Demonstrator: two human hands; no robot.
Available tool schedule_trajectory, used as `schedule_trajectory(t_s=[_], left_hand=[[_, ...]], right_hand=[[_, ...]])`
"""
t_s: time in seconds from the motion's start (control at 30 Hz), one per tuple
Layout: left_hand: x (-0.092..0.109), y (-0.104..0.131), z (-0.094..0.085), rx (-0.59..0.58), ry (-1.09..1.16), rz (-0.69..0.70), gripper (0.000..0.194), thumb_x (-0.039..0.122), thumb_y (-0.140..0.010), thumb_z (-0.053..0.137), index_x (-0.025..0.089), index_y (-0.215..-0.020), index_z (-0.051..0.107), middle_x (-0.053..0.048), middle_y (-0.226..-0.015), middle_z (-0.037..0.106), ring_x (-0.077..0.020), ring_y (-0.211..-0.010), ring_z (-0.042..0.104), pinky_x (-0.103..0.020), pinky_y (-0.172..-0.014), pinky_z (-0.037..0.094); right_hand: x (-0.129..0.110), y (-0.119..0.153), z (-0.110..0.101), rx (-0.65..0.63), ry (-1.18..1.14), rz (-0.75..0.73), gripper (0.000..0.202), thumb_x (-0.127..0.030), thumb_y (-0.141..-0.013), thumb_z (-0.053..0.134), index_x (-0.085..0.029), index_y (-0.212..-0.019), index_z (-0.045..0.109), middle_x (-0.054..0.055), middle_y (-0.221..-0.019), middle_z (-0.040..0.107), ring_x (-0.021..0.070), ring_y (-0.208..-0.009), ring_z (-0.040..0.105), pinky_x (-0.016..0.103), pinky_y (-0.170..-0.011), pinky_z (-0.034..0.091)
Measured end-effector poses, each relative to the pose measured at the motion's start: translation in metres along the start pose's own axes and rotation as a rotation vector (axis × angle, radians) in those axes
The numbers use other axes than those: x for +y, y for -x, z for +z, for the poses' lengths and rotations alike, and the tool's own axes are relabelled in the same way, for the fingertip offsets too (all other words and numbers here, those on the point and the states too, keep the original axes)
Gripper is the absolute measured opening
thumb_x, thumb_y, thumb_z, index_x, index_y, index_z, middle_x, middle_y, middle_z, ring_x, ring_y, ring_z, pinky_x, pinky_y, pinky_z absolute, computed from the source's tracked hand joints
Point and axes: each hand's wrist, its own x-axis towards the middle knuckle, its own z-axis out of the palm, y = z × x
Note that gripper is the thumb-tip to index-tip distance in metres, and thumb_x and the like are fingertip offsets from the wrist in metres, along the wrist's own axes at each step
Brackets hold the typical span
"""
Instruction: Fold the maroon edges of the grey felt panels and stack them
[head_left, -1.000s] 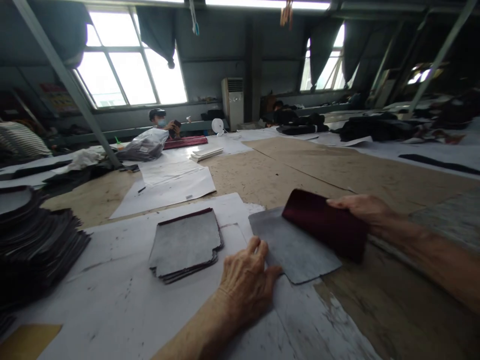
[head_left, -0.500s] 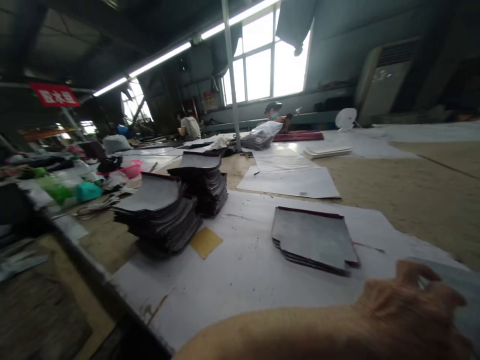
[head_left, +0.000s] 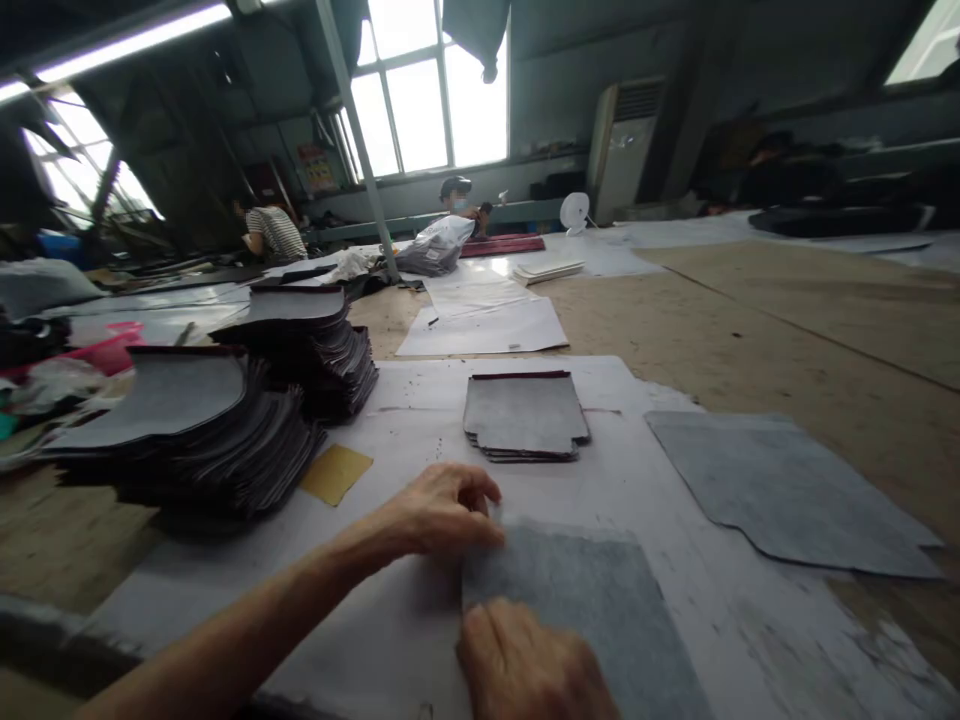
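Observation:
A grey sheet of material (head_left: 600, 590) lies on the white paper close in front of me. My left hand (head_left: 450, 510) is at its far left corner, thumb and fingers curled in and the thumb against the edge. Lower down, my right hand (head_left: 532, 660) is closed at the sheet's left edge; its fingertips are hidden beneath it. Just beyond is a small stack of notched grey pieces (head_left: 525, 412) with a dark red far edge. On the right rests another grey piece (head_left: 780, 490), flat, with a cut-out corner.
Two tall piles of dark-edged pieces, a nearer pile (head_left: 202, 440) and a farther pile (head_left: 307, 340), stand on the left. A yellow square (head_left: 337, 474) lies beside them. White sheets (head_left: 487, 325), a pole (head_left: 356, 140) and a small fan (head_left: 575, 213) are farther back. People sit across the table.
My left hand has come back from the far right to the middle, and a grey sheet now lies in front of me. My right hand has entered view. The camera has turned right.

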Motion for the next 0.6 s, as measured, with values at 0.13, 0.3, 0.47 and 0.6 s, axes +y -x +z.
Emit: schedule_trajectory(t_s=[0.13,0.3,0.47,0.6], left_hand=[[0.009,0.007,0.010,0.180,-0.263,0.079,0.041,0.020,-0.050,0.071,0.020,-0.090,0.064,-0.006,-0.099,0.050,-0.0234,-0.089,0.048,-0.036,-0.078,0.040],[0.008,-0.001,0.015,0.225,-0.424,0.214,0.038,0.020,-0.057,0.067,0.021,-0.094,0.061,-0.006,-0.110,0.048,-0.0258,-0.102,0.044,-0.042,-0.092,0.033],[0.008,-0.010,0.017,0.124,-0.479,0.314,0.054,0.018,-0.060,0.066,0.021,-0.113,0.053,-0.005,-0.104,0.056,-0.0240,-0.099,0.047,-0.039,-0.088,0.037],[0.007,-0.011,0.020,0.119,-0.510,0.335,0.037,0.018,-0.066,0.064,0.022,-0.103,0.058,-0.002,-0.092,0.058,-0.0215,-0.090,0.050,-0.040,-0.083,0.038]], right_hand=[[-0.015,-0.008,0.024,-0.006,-0.141,0.046,0.020,-0.027,-0.087,0.044,-0.018,-0.069,0.047,0.000,-0.055,0.049,0.0130,-0.047,0.047,0.025,-0.038,0.026],[0.006,-0.001,0.017,0.037,-0.486,0.000,0.033,-0.039,-0.088,0.045,-0.018,-0.063,0.053,-0.001,-0.055,0.050,0.0092,-0.047,0.045,0.020,-0.040,0.031],[0.064,-0.002,-0.031,-0.084,-0.304,0.176,0.014,-0.012,-0.082,0.046,-0.016,-0.085,0.060,0.005,-0.076,0.061,0.0173,-0.072,0.053,0.029,-0.062,0.046],[0.095,0.002,-0.046,-0.262,-0.041,0.251,0.020,-0.007,-0.070,0.057,-0.014,-0.088,0.062,0.007,-0.083,0.063,0.0223,-0.077,0.055,0.037,-0.065,0.050]])
